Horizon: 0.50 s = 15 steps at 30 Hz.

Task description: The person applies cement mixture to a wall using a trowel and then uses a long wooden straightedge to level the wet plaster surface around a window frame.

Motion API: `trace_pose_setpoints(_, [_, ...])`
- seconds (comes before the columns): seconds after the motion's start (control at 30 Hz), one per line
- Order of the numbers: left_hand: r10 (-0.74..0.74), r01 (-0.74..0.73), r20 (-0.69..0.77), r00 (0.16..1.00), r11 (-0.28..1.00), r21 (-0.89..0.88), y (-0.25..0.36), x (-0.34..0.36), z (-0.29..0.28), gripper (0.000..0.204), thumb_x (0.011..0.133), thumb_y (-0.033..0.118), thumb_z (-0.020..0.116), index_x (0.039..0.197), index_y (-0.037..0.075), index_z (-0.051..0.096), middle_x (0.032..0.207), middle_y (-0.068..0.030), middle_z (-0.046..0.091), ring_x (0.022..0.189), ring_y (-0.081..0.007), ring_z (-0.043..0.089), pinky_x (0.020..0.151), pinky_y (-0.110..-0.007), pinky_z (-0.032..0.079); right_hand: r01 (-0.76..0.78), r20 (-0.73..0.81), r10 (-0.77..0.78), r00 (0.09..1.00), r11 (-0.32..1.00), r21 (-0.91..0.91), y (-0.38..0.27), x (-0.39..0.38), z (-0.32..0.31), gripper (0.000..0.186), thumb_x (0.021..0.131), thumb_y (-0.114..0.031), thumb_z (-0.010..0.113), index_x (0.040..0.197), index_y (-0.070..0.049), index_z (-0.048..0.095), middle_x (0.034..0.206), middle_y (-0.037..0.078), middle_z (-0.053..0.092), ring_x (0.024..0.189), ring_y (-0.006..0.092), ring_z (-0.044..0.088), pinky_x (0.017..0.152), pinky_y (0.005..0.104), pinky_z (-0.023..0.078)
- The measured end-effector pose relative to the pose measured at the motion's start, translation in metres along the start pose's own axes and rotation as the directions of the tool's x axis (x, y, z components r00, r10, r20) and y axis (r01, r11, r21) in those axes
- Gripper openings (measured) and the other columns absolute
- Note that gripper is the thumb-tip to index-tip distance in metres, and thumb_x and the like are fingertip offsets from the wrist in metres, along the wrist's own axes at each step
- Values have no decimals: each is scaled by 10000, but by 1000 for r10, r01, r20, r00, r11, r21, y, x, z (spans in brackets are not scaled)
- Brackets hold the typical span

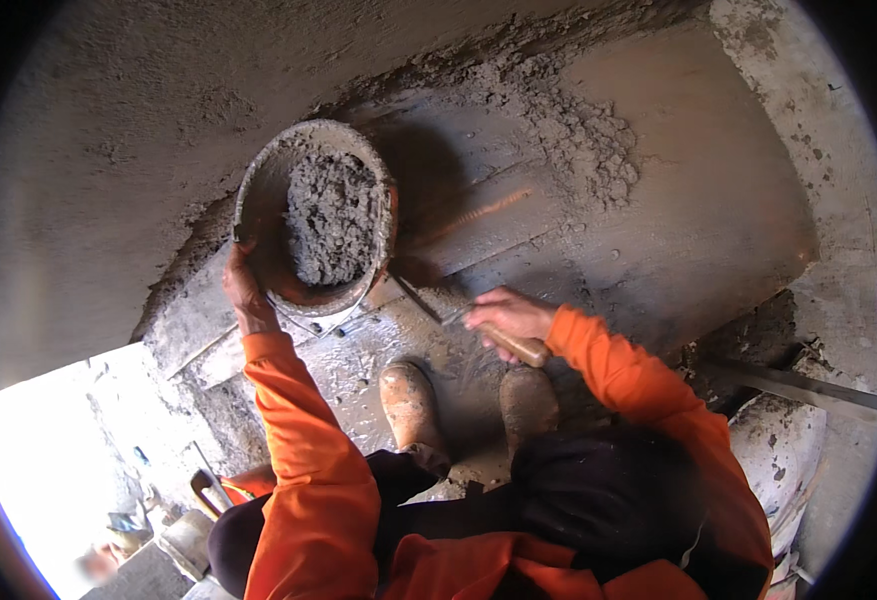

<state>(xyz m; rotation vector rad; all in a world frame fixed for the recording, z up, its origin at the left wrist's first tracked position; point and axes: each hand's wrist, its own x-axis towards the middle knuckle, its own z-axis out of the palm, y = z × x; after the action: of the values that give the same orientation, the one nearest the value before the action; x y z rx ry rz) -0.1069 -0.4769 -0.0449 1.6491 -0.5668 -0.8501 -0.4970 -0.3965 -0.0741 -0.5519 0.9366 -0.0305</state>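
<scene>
A round, mortar-smeared bucket point(263, 200) is tilted so that its mouth shows, with wet grey mortar point(333, 215) inside. My left hand point(245, 292) grips its near left rim, fingers closed over the edge. In my right hand point(511, 314) is a trowel point(530, 350) with a wooden handle, my fingers wrapped where handle meets shank. Its metal blade point(438, 303) points left, close to the bucket's lower right side; whether they touch is unclear. Under the bucket a thin wire handle hangs down.
Loose mortar point(593, 150) lies heaped on wet, smeared boards point(698, 140) beyond my right hand. A plastered wall point(108, 180) runs along the far left. My muddy boots point(413, 400) stand below the bucket. At right a metal bar point(798, 385) juts in; bright light fills the lower left.
</scene>
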Motion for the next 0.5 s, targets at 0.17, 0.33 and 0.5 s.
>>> trace_pose_setpoints(0.17, [-11,16,59,998,996,-92,2,3,-10,363,747,227,601,1008,-25,619,999,-93,611,899,-196,570,844,-299,440,127,-14,-127,992,971,203,-22,-35,-70,272,835,-265,571,974,-35,526,682,58,505,411,118,501,358,255,463])
trace_pose_setpoints(0.33, [-5,10,57,998,997,-83,-1,-1,-7,363,759,216,583,1030,-25,597,1039,-109,606,941,-212,565,890,-313,422,291,-298,-215,930,927,239,9,-97,-96,244,863,-260,544,961,-36,543,639,50,504,387,110,483,330,254,427])
trace_pose_setpoints(0.5, [-28,38,120,992,996,-81,-6,7,-15,366,788,222,547,1062,-21,577,1053,-111,598,978,-217,546,907,-322,402,181,-470,-160,868,983,0,23,-115,-115,325,846,-243,584,1068,-16,513,602,54,508,353,112,456,301,258,396])
